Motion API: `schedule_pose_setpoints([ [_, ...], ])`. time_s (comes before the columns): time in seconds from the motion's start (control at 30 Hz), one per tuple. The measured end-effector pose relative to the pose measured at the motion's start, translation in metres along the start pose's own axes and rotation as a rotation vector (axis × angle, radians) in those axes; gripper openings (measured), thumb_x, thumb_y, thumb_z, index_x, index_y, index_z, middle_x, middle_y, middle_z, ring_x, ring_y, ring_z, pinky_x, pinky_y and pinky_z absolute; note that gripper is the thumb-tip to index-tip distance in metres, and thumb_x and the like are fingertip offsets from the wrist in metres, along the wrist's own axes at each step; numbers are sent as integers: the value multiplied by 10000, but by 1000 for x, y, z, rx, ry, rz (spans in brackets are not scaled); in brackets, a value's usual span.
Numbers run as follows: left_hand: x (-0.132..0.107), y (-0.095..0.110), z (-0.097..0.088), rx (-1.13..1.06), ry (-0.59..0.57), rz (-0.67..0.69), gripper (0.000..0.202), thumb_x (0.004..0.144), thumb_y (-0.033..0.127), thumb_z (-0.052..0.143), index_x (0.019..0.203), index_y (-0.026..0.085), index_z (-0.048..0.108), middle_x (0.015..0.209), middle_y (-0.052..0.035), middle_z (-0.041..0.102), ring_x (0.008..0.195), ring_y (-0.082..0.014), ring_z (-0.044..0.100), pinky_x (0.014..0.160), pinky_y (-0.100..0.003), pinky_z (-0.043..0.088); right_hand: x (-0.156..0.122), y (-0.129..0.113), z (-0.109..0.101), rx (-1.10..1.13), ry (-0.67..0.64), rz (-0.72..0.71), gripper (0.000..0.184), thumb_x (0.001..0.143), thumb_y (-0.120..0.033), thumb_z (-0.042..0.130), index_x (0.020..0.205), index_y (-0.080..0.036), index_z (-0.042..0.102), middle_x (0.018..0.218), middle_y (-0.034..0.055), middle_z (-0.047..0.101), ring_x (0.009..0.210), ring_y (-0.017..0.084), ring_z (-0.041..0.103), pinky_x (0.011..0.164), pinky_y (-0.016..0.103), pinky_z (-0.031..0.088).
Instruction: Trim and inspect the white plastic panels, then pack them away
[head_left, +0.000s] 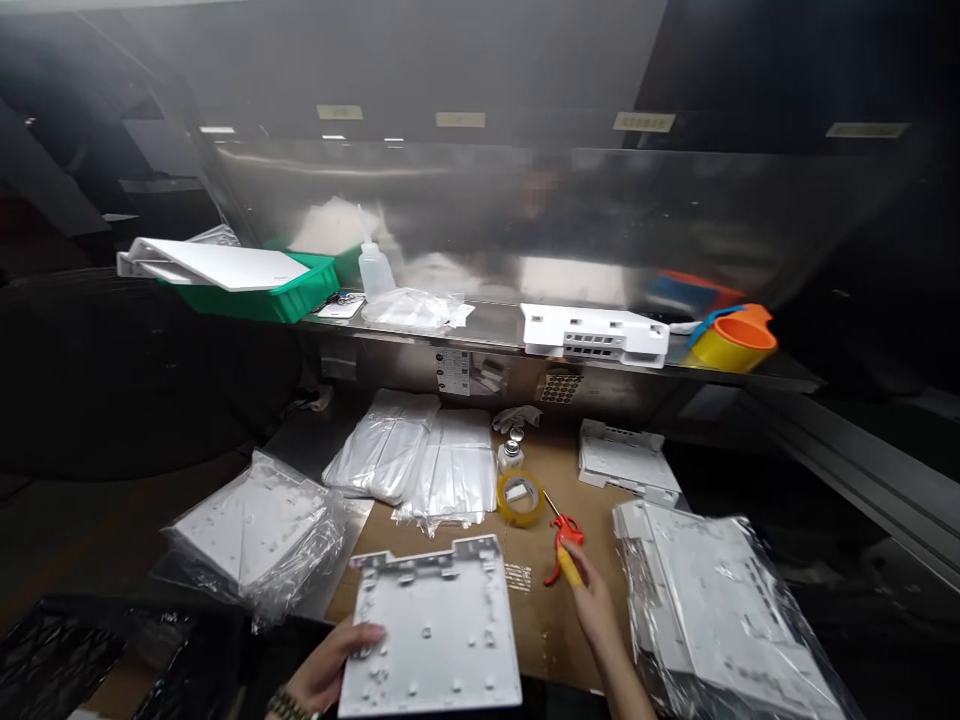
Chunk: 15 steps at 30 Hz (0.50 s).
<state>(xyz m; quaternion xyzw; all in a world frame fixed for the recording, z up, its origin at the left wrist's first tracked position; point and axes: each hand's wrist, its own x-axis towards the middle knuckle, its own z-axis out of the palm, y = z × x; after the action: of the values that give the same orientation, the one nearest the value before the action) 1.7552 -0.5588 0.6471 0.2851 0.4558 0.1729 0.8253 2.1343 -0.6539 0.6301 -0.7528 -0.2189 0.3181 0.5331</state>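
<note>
My left hand [330,662] grips the left edge of a white plastic panel [435,630], thumb on top, holding it flat over the brown cardboard [540,610] on the bench. My right hand [592,600] reaches forward and its fingers close on the yellow and red handle of a small tool [564,548] lying on the cardboard. A roll of clear tape [520,498] and a small metal-capped bottle [511,455] sit just beyond the tool.
Bagged white panels lie at the left [255,530] and right [720,610]. Empty plastic bags [420,460] are stacked behind. Another panel [628,462] lies at the back right. A steel shelf holds a green bin [262,285], a white housing [596,333] and coloured tape rolls [731,340].
</note>
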Motion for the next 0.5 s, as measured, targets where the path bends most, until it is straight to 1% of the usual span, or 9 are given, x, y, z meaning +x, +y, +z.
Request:
schedule_pose_setpoints([
  [0.07, 25, 21, 23, 98, -88, 6, 537, 602, 373, 892, 1039, 104, 732, 986, -176, 796, 961, -377, 752, 883, -457, 571, -28, -8, 2, 152, -202, 75, 630, 696, -699, 713, 1040, -173, 757, 1131, 165, 760, 1194, 356, 663, 999, 487, 520],
  [0.13, 49, 36, 44, 222, -181, 19, 551, 623, 392, 890, 1068, 110, 726, 1017, -178, 786, 967, -367, 746, 888, -478, 570, -50, -17, 2, 377, -378, 225, 602, 760, -659, 729, 1094, -158, 753, 1077, 166, 778, 1098, 346, 717, 940, 495, 557],
  [0.17, 62, 41, 53, 293, -210, 33, 541, 660, 427, 872, 1074, 112, 724, 1030, -176, 779, 977, -350, 741, 909, -483, 565, -57, -22, 1, 492, -423, 306, 608, 759, -627, 763, 1136, -151, 740, 1073, 169, 781, 1072, 348, 729, 926, 501, 567],
  [0.2, 76, 46, 62, 371, -224, 54, 521, 727, 488, 824, 1074, 114, 721, 1036, -174, 772, 972, -330, 739, 909, -490, 566, -61, -26, -2, 589, -424, 375, 634, 730, -590, 814, 1174, -146, 724, 1068, 169, 785, 1051, 353, 739, 917, 504, 576],
  [0.27, 105, 56, 73, 541, -192, 129, 505, 897, 590, 625, 1098, 132, 698, 1072, -144, 751, 981, -276, 723, 904, -495, 568, -63, -32, -12, 709, -317, 447, 725, 650, -516, 904, 1239, -151, 693, 1052, 152, 795, 1018, 360, 751, 905, 500, 593],
  [0.3, 120, 60, 76, 635, -151, 183, 483, 948, 579, 559, 1124, 146, 680, 1105, -119, 736, 1010, -256, 708, 925, -495, 559, -62, -34, -19, 750, -237, 457, 765, 626, -489, 926, 1271, -161, 677, 1056, 139, 798, 1019, 359, 752, 909, 495, 598],
  [0.33, 134, 65, 76, 738, -103, 240, 439, 966, 544, 554, 1130, 153, 671, 1137, -105, 719, 1051, -252, 687, 953, -502, 543, -60, -37, -27, 783, -159, 455, 792, 620, -474, 934, 1300, -174, 660, 1066, 124, 800, 1031, 354, 750, 917, 488, 601],
  [0.4, 159, 74, 73, 956, -14, 347, 347, 955, 449, 618, 1155, 168, 659, 1251, -99, 667, 1166, -272, 627, 1020, -532, 497, -59, -43, -44, 840, -33, 433, 797, 650, -463, 921, 1344, -201, 631, 1104, 99, 796, 1072, 342, 739, 940, 474, 601],
  [0.5, 185, 84, 61, 1254, 55, 456, 351, 925, 364, 675, 1222, 181, 635, 1391, -112, 581, 1287, -311, 539, 1080, -584, 436, -66, -60, -65, 922, 105, 374, 745, 725, -462, 874, 1376, -217, 607, 1195, 89, 771, 1148, 328, 709, 984, 461, 590],
])
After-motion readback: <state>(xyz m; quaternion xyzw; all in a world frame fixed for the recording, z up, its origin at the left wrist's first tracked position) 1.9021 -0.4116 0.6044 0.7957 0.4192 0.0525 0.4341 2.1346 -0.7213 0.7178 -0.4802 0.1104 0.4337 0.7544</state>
